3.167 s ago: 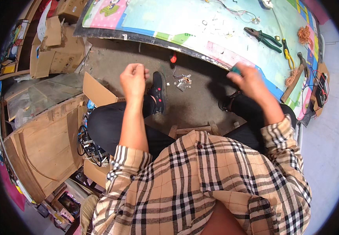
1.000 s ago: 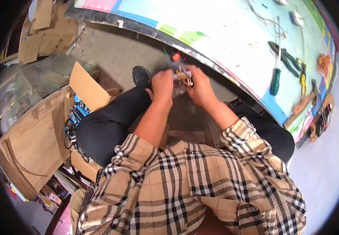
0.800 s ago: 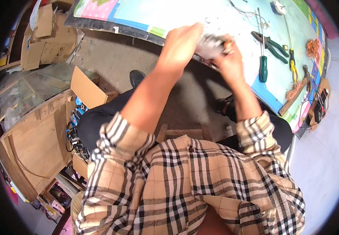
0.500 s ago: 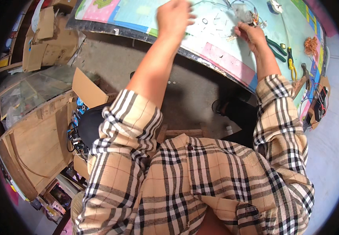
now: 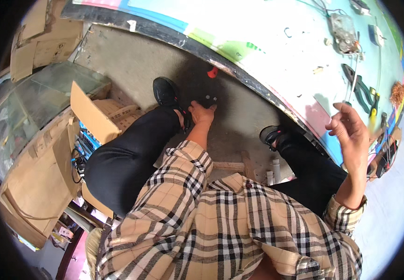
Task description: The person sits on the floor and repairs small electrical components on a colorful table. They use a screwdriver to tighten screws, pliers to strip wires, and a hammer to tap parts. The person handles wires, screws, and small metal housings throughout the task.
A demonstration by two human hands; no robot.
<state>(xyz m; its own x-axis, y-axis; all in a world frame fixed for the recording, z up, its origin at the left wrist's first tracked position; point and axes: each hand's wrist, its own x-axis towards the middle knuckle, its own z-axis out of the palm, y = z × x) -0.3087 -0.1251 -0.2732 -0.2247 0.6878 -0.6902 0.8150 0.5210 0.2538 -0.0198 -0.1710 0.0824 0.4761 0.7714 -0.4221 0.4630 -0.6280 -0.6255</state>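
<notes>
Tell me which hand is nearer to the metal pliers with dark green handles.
Right. The right hand is just below the pliers in the picture, not gripping them; the left hand is well away, low beside the left black shoe.

from afar, i have my left hand reaching low, my right hand raised, fingers loosely curled. the 2 are well apart.

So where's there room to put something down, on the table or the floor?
On the table, there's room left of the small black loop, beyond the green print. On the floor, between the top-left box and left shoe, or between the left hand and right shoe. It's crowded at the table's right: bag, pliers, screwdriver, wire.
</notes>
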